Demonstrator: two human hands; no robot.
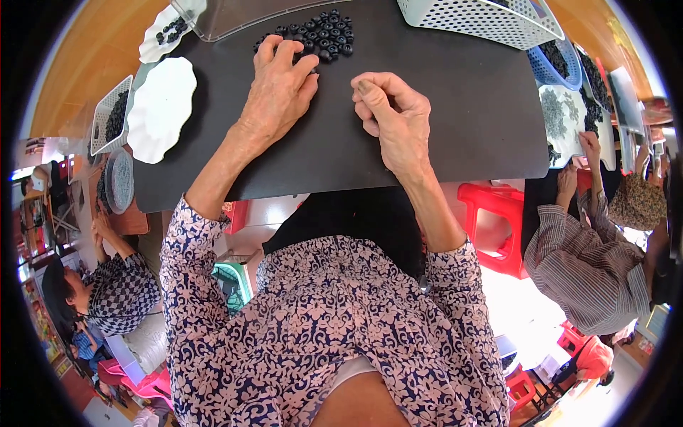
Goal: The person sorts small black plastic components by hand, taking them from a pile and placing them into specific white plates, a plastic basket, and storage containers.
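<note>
Small round shiny black pieces (329, 34), each with a ring-like mark or hole on top, lie in a loose cluster at the far middle of the dark table. At the near left edge of that cluster is my left hand (277, 85), its fingers bent and spread apart, the tips touching or just above the nearest pieces. What lies under those fingertips is partly hidden. To the right, apart from the cluster, my right hand (398, 121) hovers over the table closed, thumb pressed against the curled fingers. Anything inside that grip is hidden from view.
Dark tabletop (477, 121) spans the front. White scalloped tray (162, 110) lies left, a clear plastic bin (213, 25) far left, a white perforated basket (477, 21) far right. Blue basket (551, 67) holds black pieces. Co-workers sit both sides; a red stool (498, 231) stands right.
</note>
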